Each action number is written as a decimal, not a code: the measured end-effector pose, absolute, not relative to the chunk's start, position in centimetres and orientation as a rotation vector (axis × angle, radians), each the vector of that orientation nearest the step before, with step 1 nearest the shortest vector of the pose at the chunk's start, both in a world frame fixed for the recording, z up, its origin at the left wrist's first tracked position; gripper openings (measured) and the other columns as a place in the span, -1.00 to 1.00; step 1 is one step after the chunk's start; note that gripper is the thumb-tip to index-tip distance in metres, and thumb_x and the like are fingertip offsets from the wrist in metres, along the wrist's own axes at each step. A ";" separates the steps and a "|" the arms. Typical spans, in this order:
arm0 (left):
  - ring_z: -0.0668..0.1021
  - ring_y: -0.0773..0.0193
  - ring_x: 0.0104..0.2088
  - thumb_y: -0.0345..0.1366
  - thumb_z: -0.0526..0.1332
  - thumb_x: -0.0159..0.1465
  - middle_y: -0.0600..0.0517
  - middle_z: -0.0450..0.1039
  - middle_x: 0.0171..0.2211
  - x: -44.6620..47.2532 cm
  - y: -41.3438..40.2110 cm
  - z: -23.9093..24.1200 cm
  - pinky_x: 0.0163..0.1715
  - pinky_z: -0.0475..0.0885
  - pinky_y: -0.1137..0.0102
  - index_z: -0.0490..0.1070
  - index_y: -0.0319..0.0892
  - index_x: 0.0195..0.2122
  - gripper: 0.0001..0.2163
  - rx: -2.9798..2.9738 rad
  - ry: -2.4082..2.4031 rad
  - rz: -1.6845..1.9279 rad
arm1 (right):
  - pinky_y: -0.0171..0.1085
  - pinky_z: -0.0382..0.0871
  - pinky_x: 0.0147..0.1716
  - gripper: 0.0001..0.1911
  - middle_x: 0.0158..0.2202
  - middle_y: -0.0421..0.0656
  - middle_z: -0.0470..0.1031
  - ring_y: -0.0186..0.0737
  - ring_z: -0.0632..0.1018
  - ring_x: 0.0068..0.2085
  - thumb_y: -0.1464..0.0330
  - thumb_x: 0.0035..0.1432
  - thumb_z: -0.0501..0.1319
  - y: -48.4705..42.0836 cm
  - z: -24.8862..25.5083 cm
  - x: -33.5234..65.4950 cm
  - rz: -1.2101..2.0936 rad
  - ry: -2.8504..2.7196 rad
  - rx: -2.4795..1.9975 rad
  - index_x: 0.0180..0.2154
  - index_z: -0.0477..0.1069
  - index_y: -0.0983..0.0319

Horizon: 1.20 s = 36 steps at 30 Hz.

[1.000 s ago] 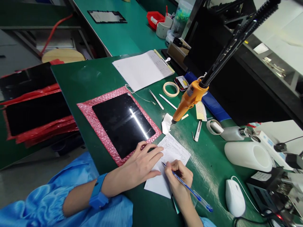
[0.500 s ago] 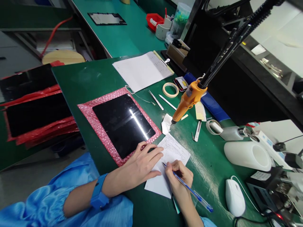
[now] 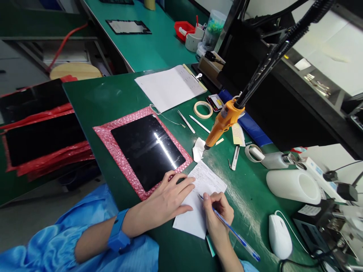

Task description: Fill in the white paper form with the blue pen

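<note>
My right hand [image 3: 218, 217] is closed around a blue ballpoint pen [image 3: 236, 235], its tip at a white sheet of paper [image 3: 188, 223] covered in part with handwriting. Spread flat, my left hand [image 3: 171, 196] rests across the paper's left side, its fingertips near the written lines. Just beyond that hand a black tablet-like screen [image 3: 147, 147] lies on pink bubble wrap [image 3: 120, 166]. The wrap's near corner is partly hidden by my left hand.
An orange electric screwdriver [image 3: 224, 122] hangs over a crumpled white tissue [image 3: 198, 149]. Tweezers [image 3: 186, 121], masking tape [image 3: 203, 109] and a clipboard [image 3: 170, 88] lie beyond. At right stand a white mouse [image 3: 280, 236] and a white roll [image 3: 293, 186]. Red-wrapped screens [image 3: 42, 138] are stacked left.
My right hand and the pen have shifted slightly to the right along the paper. My left hand stays in place. The camera view has shifted a little.
</note>
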<state>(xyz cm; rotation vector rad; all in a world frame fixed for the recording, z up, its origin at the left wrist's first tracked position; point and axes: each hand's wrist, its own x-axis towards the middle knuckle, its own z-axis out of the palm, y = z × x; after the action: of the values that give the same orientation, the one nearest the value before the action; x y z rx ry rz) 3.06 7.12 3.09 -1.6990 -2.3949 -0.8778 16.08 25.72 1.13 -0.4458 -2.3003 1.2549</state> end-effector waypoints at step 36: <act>0.55 0.28 -0.24 -0.59 0.16 0.52 0.09 0.58 -0.24 3.0 7.8 3.4 -0.01 0.31 0.21 0.47 -0.19 -0.07 -0.82 -1.336 -2.199 -1.222 | -0.13 0.31 -0.14 -0.70 -0.13 -0.12 0.67 -0.13 0.56 -0.16 0.51 0.63 0.10 28.2 2.5 15.7 0.155 -2.565 -0.054 0.16 0.53 0.14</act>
<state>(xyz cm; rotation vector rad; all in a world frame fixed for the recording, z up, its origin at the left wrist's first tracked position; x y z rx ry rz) 2.95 7.80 3.42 -1.3356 -2.1990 -1.2225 15.68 28.18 2.49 -0.0543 -2.5655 0.1552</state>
